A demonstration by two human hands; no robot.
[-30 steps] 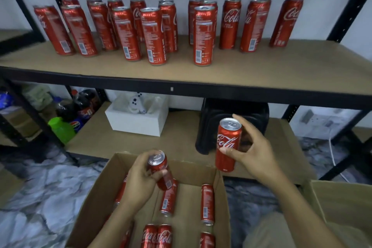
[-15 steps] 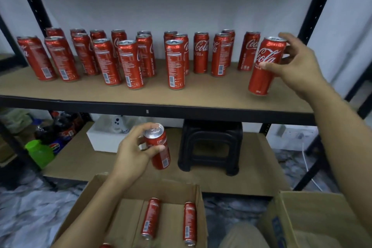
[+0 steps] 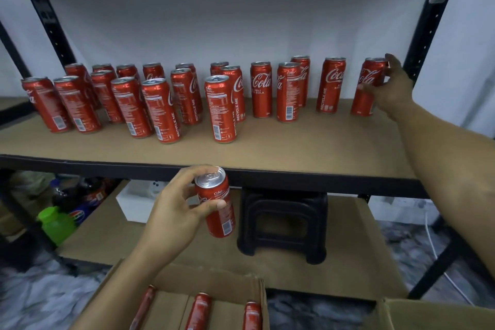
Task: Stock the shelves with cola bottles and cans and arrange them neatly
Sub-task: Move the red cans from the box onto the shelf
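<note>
Several red cola cans [image 3: 220, 108] stand in loose rows on the brown shelf board [image 3: 294, 147]. At the far right of the back row stands one more can [image 3: 367, 86], and my right hand [image 3: 393, 86] still grips it with fingers curled round its side and top. My left hand [image 3: 176, 209] holds another red can [image 3: 217, 203] upright below the shelf's front edge, thumb across its label. Under my left arm an open cardboard box [image 3: 171, 300] holds three cans lying down [image 3: 198, 311].
A black plastic stool [image 3: 284, 225], a white box [image 3: 134, 203], a green-capped bottle [image 3: 55, 222] and dark bottles [image 3: 80, 195] sit on the lower shelf. Black uprights [image 3: 428, 21] frame the rack. A second cardboard box [image 3: 428, 316] stands at lower right.
My right hand carried its can from in front of the stool up to the shelf and set it at the right end of the back row. My left hand lifted its can out of the box.
</note>
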